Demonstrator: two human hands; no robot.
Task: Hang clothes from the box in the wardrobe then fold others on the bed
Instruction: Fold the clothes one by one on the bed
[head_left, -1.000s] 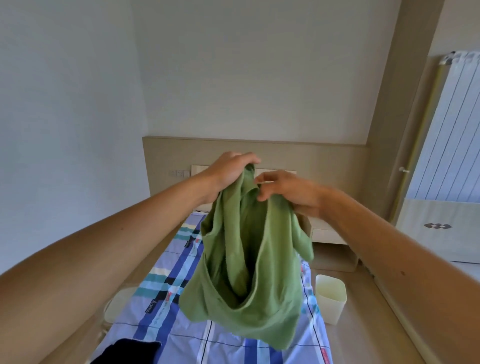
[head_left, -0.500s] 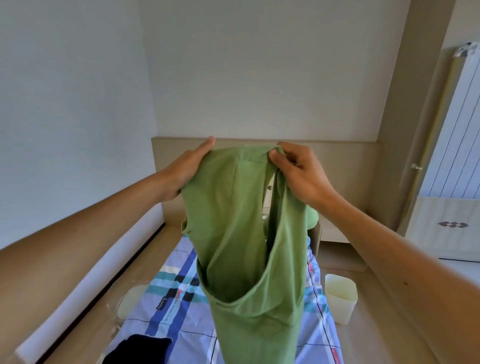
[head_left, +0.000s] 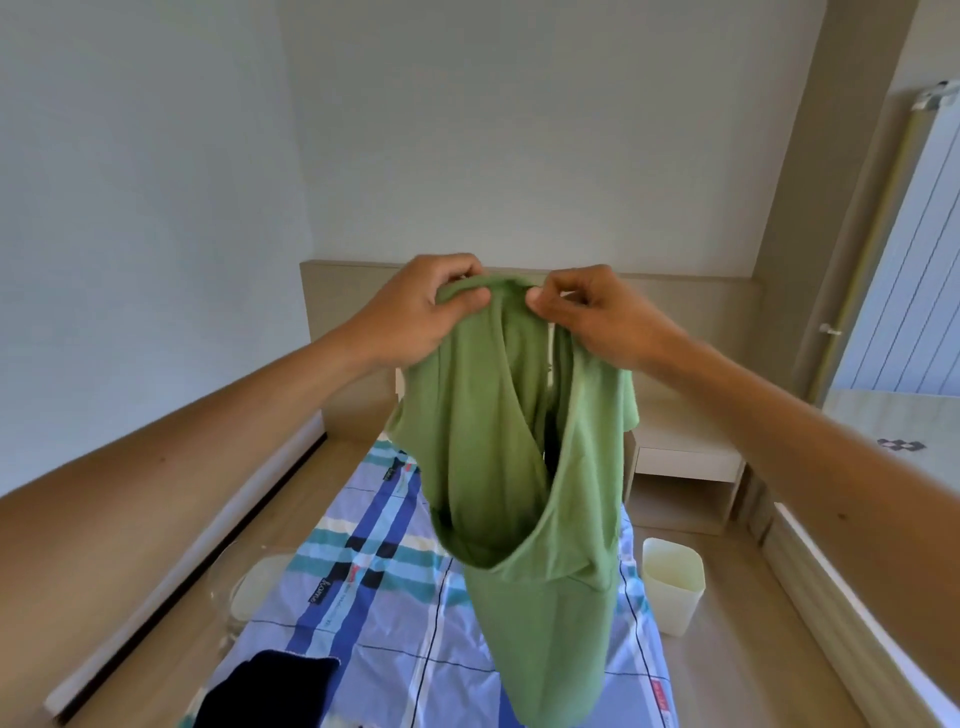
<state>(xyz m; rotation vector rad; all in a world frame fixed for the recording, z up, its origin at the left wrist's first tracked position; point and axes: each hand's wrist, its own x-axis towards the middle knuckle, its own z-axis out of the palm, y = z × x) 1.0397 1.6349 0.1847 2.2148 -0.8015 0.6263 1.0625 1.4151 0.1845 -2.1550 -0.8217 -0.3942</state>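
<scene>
The left hand (head_left: 415, 317) and the right hand (head_left: 602, 319) hold a green shirt (head_left: 493, 441) up in the air, over the far half of the bed (head_left: 363, 597). Both hands grip the shirt along its top edge, close together. The left thumb and curled fingers pinch a fold of the cloth. The right hand does the same, its thumb tip pressed on the fabric and its fingers bent behind it. A short bridge of cloth runs between the two hands.

The shirt hangs down from the hands in a loose loop with an open hollow in the middle, and its lower part trails toward the near end of the bed. Whether the bottom touches the sheet cannot be told.

The bed has a blue, teal and white checked sheet. A dark garment (head_left: 265, 686) lies on its near left corner. A pale bin (head_left: 672, 587) stands on the floor just right of the bed. Farther back on the right is a bedside shelf (head_left: 685, 462), and a wooden headboard (head_left: 343, 301) runs along the far wall.
</scene>
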